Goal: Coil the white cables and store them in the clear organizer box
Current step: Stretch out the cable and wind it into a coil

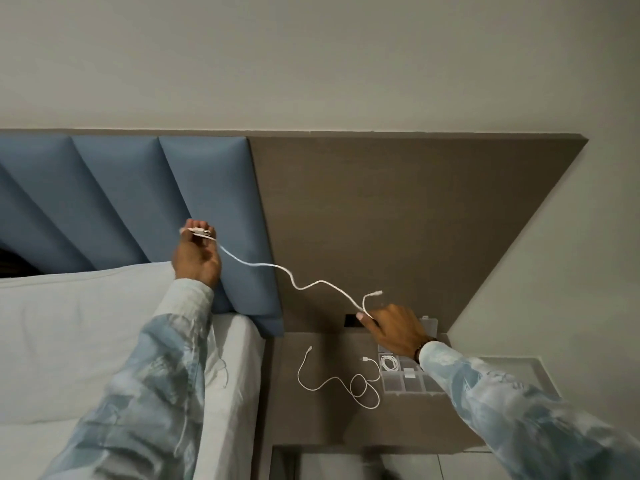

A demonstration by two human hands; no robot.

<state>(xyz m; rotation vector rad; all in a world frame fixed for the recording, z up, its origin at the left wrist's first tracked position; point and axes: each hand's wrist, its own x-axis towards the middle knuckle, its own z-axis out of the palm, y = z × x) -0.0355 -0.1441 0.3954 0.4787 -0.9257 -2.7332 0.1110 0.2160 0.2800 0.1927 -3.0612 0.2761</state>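
Note:
A white cable stretches in the air between both hands. My left hand is raised in front of the blue headboard, fingers closed on a few turns of that cable at its plug end. My right hand pinches the cable near its other end, whose plug sticks up just above the thumb. A second white cable lies loose on the brown bedside table. The clear organizer box sits open at the table's right, partly under my right wrist. A coiled white cable rests in one of its compartments.
The bedside table stands between a white-sheeted bed on the left and a grey wall on the right. A padded blue headboard and a brown back panel rise behind. A dark socket sits low on the panel.

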